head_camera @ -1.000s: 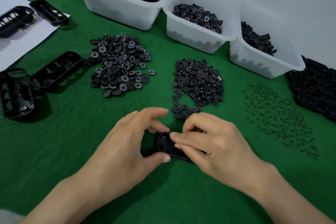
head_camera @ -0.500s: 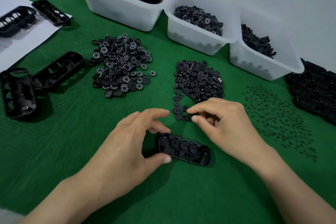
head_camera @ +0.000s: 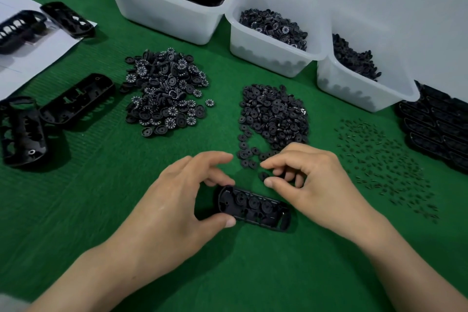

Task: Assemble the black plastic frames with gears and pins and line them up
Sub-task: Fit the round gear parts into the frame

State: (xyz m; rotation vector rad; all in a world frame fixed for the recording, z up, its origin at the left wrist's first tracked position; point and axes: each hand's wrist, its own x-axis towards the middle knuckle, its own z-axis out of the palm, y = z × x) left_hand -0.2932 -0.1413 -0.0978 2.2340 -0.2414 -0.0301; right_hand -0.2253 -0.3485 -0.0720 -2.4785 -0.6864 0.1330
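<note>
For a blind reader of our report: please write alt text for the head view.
A left hand grips one end of a black frame holding gears, on a green mat; the right hand hovers at a pile of small gears. Numbered wheels, pins and white bins lie beyond.

The left hand point(head_camera: 172, 210) and right hand point(head_camera: 319, 185) are bare, nails short and plain, both forearms point(head_camera: 405, 273) uncovered to the frame's edge, where a pale grey patch point(head_camera: 8, 304), too blurred to identify, sits beside the left one.
</note>
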